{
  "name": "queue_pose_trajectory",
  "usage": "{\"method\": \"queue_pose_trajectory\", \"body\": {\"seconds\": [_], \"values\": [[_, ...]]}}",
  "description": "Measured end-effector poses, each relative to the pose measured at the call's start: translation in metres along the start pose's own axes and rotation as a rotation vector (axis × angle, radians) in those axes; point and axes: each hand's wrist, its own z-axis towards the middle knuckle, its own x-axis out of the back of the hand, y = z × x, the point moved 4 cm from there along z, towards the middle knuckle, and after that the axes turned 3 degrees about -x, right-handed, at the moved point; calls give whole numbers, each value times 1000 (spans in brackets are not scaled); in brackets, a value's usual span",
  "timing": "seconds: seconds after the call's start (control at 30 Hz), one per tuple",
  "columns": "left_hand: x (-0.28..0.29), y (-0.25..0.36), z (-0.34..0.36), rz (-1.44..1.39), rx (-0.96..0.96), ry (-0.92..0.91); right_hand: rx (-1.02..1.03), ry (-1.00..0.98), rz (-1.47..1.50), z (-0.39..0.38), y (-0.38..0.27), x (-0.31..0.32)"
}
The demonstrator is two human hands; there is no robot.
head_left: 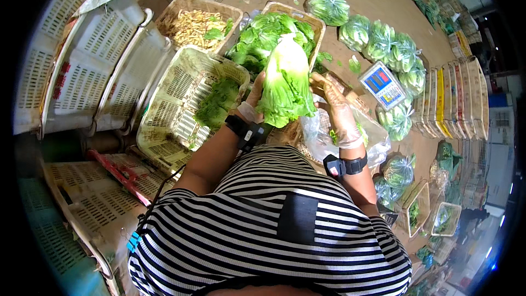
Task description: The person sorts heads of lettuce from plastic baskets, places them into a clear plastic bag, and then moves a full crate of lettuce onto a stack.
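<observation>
A head of leafy lettuce (285, 85), pale stem end upward, is held in front of me by my left hand (251, 100), whose fingers are partly hidden behind it. My right hand (335, 104), in a clear glove, is beside the lettuce with fingers loosely curved and apart, fingertips at or near its edge. Behind them a crate (316, 22) holds more lettuce (252, 38). Below my right hand lies a crumpled clear plastic bag (372, 145). A pale crate (159, 115) with some loose leaves (213, 104) sits at left. A digital scale (382, 85) stands at right.
A crate (167, 19) of yellowish trimmings sits at the back. Stacked crates (82, 66) line my left. Bagged greens (378, 41) lie in a row on the floor (361, 0) at right, near more stacked crates (449, 98) and smaller crates of greens (416, 208).
</observation>
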Motion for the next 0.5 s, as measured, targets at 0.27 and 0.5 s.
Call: {"method": "queue_pose_trajectory", "body": {"seconds": [0.27,0.5], "values": [[27,-37,6,151,-4,353,202,373,-112,-37,24,42],[19,-61,20,292,-306,450,595,458,-963,-46,-7,-7]]}}
